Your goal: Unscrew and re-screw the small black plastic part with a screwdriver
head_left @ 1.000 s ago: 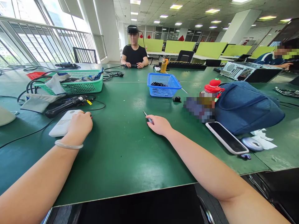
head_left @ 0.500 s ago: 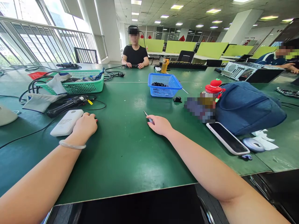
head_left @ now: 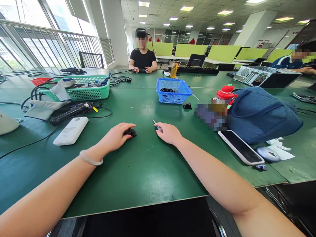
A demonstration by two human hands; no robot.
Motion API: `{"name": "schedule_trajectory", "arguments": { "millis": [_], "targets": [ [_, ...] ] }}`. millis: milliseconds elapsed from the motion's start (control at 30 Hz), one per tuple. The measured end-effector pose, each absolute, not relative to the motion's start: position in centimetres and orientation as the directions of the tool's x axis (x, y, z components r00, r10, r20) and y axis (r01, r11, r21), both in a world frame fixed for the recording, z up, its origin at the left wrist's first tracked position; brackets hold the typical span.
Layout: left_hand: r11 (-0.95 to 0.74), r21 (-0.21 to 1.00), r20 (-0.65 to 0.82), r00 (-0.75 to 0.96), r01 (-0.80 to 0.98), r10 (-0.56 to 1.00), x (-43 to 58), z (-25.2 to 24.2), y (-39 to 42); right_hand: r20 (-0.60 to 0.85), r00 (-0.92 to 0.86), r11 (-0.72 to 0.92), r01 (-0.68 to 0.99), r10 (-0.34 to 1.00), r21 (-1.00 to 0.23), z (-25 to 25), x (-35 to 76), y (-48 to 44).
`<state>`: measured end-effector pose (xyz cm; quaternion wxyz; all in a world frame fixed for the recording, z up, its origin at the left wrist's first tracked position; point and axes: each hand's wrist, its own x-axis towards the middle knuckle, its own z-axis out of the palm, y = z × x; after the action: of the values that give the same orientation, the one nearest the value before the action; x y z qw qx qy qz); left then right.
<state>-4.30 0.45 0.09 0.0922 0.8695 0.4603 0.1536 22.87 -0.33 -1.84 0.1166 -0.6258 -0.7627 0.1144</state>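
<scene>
My left hand (head_left: 116, 136), with a pale bangle at the wrist, is closed around a small black part (head_left: 130, 132) just above the green table (head_left: 138, 174). To its right, my right hand (head_left: 168, 132) rests on the table and grips a slim tool (head_left: 158, 127) whose thin metal tip points up and to the left. A gap separates the two hands. Beyond them stands a blue basket (head_left: 174, 91) with small black pieces inside. Another black piece (head_left: 187, 105) lies beside the basket.
At left are a white device (head_left: 71, 131), a black cabled tool (head_left: 71, 113) and a green basket (head_left: 91, 89) with gloves. At right lie a phone (head_left: 242, 146) and a blue bag (head_left: 264, 113). A person (head_left: 143, 57) sits across the table.
My left hand has moved right, from beside the white device toward my right hand, and the black part in its fingers now shows. My right hand has stayed in place.
</scene>
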Motion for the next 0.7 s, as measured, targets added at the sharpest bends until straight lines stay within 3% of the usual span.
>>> {"name": "schedule_trajectory", "arguments": {
  "millis": [167,467,600,700],
  "targets": [
    [-0.68,0.356,0.149,0.679,0.641,0.719,0.0,-0.6,-0.7,0.05,-0.189,0.195,0.931,0.981,-0.308,-1.9,22.9,-0.2],
    [-0.534,0.516,0.155,0.54,0.67,0.827,5.0,-0.4,1.2,0.047,-0.196,0.201,0.938,0.98,-0.281,-1.9,22.9,-0.2],
    [-0.553,0.575,0.228,0.531,0.603,0.816,5.3,-1.1,1.1,0.046,-0.192,0.197,0.932,0.98,-0.304,-1.8,22.7,-0.3],
    [-0.619,0.557,0.367,0.504,0.553,0.781,4.8,0.3,0.3,0.044,-0.167,0.172,0.926,0.985,-0.336,-1.8,22.6,-0.4]
  ]
}}
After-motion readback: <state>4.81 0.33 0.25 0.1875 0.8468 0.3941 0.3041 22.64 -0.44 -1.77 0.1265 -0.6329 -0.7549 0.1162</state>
